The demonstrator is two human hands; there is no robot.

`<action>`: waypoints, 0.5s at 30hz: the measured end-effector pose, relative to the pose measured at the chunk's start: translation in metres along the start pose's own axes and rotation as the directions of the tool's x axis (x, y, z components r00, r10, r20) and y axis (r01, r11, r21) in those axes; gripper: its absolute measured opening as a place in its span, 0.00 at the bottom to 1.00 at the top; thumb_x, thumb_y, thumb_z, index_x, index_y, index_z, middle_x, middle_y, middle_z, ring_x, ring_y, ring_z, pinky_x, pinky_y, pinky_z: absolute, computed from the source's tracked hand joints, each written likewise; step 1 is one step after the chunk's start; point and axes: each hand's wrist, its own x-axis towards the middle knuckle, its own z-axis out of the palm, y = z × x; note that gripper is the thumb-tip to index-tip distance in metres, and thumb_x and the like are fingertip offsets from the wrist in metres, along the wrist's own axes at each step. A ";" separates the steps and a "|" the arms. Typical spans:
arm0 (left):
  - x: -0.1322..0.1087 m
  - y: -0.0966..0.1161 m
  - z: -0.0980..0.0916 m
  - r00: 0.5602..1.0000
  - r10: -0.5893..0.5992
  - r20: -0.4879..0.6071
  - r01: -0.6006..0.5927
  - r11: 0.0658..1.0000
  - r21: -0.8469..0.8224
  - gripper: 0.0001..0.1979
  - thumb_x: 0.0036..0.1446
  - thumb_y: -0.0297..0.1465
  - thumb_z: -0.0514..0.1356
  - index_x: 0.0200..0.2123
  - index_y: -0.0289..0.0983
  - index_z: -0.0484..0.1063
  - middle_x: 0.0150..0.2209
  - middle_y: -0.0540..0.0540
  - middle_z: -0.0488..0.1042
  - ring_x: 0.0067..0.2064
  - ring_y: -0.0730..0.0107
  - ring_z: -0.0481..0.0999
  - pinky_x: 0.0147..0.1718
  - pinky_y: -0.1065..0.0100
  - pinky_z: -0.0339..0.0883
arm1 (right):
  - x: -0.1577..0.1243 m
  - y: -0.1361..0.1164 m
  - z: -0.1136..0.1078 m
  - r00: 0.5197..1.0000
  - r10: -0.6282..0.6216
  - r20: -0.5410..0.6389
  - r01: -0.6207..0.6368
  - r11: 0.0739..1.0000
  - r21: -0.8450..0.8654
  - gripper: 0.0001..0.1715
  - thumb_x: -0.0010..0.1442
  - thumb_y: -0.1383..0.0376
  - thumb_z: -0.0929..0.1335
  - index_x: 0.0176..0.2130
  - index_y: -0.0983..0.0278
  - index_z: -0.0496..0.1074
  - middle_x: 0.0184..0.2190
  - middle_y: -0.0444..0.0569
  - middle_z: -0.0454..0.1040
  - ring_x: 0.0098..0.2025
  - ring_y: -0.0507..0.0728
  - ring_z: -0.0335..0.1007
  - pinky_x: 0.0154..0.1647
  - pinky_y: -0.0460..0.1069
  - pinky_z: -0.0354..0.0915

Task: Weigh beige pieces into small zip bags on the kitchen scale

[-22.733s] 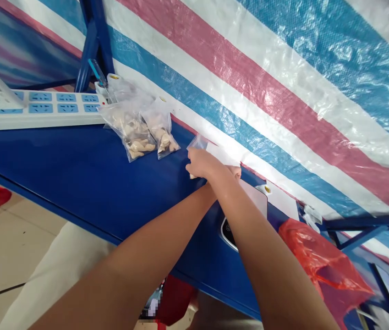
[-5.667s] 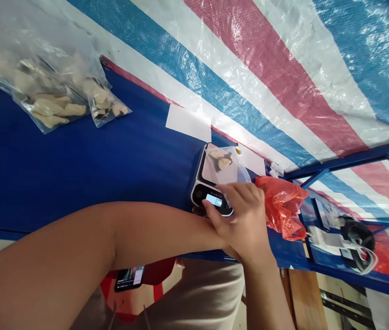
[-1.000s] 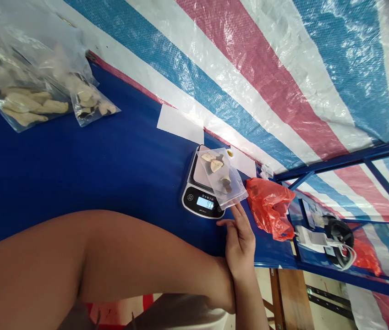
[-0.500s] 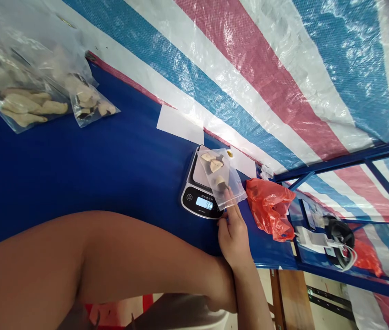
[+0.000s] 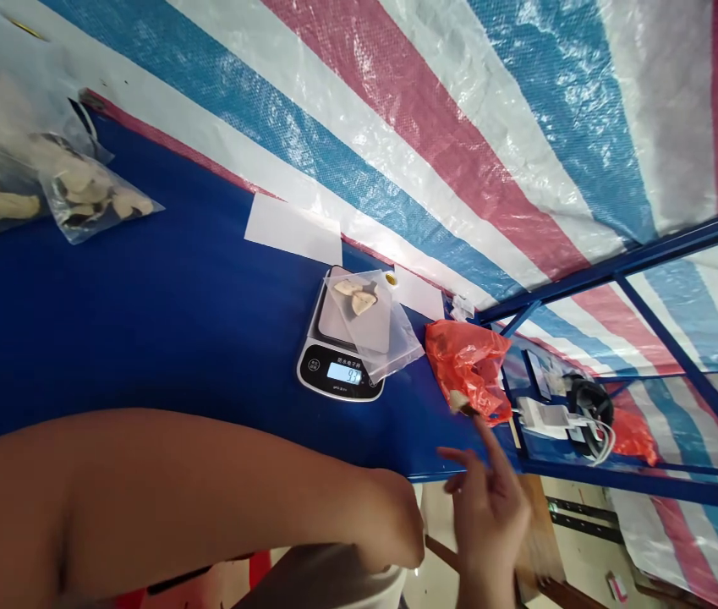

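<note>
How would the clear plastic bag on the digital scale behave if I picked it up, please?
The clear plastic bag will probably feel light and floppy, since it is thin film holding only a few pale pieces. Those pieces look loose, so they may slide inside it. One corner overhangs the digital scale, so it could slip off if nudged.

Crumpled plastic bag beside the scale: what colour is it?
The bag is orange-red, best seen in the head view.

Digital scale (image 5: 339, 381), display apparently 9.3
</note>
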 end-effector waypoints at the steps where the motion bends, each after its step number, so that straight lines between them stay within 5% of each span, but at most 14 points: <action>1: -0.007 -0.005 0.003 0.997 0.064 0.050 -0.064 0.998 0.000 0.18 0.37 0.27 0.72 0.14 0.41 0.63 0.21 0.51 0.73 0.27 0.62 0.74 0.24 0.61 0.62 | 0.018 0.007 -0.008 0.995 0.032 -0.095 -0.035 0.999 -0.030 0.32 0.64 0.56 0.65 0.63 0.61 0.76 0.36 0.52 0.85 0.24 0.57 0.75 0.25 0.50 0.70; 3: -0.013 -0.013 0.008 0.981 0.156 0.117 -0.157 0.988 0.003 0.21 0.39 0.27 0.71 0.14 0.41 0.58 0.22 0.50 0.72 0.27 0.62 0.73 0.26 0.60 0.64 | 0.064 0.021 -0.019 0.977 0.069 -0.203 -0.089 0.992 -0.092 0.34 0.61 0.58 0.64 0.62 0.62 0.77 0.42 0.55 0.85 0.32 0.61 0.81 0.32 0.53 0.73; 5: -0.013 -0.017 0.010 0.976 0.171 0.132 -0.174 0.985 0.012 0.20 0.42 0.26 0.68 0.15 0.41 0.57 0.23 0.49 0.73 0.28 0.61 0.73 0.27 0.59 0.65 | 0.114 0.032 -0.020 0.998 0.038 -0.053 -0.055 0.933 -0.357 0.33 0.61 0.57 0.59 0.57 0.63 0.80 0.44 0.57 0.85 0.42 0.66 0.82 0.40 0.55 0.73; 8: -0.006 -0.017 0.012 0.976 0.164 0.143 -0.163 0.986 -0.015 0.17 0.45 0.25 0.65 0.16 0.41 0.59 0.25 0.50 0.74 0.27 0.61 0.72 0.26 0.59 0.64 | 0.171 0.037 -0.006 0.992 0.054 0.116 0.006 0.884 -0.467 0.26 0.59 0.53 0.62 0.40 0.62 0.84 0.37 0.59 0.84 0.45 0.71 0.79 0.43 0.59 0.69; 11: 0.000 -0.016 0.013 0.974 0.172 0.147 -0.163 0.984 -0.072 0.15 0.47 0.25 0.65 0.16 0.42 0.63 0.25 0.52 0.74 0.26 0.64 0.72 0.24 0.61 0.63 | 0.197 0.034 0.012 0.969 0.048 0.242 0.085 0.855 -0.511 0.22 0.54 0.47 0.67 0.29 0.61 0.79 0.28 0.60 0.79 0.41 0.73 0.77 0.42 0.61 0.67; 15: 0.005 -0.018 0.015 0.973 0.170 0.154 -0.152 0.981 -0.123 0.14 0.45 0.24 0.66 0.16 0.42 0.65 0.25 0.52 0.73 0.25 0.67 0.72 0.22 0.63 0.62 | 0.208 0.033 0.027 0.894 -0.024 0.447 0.242 0.867 -0.437 0.22 0.54 0.46 0.69 0.38 0.59 0.79 0.37 0.55 0.83 0.42 0.69 0.79 0.45 0.59 0.69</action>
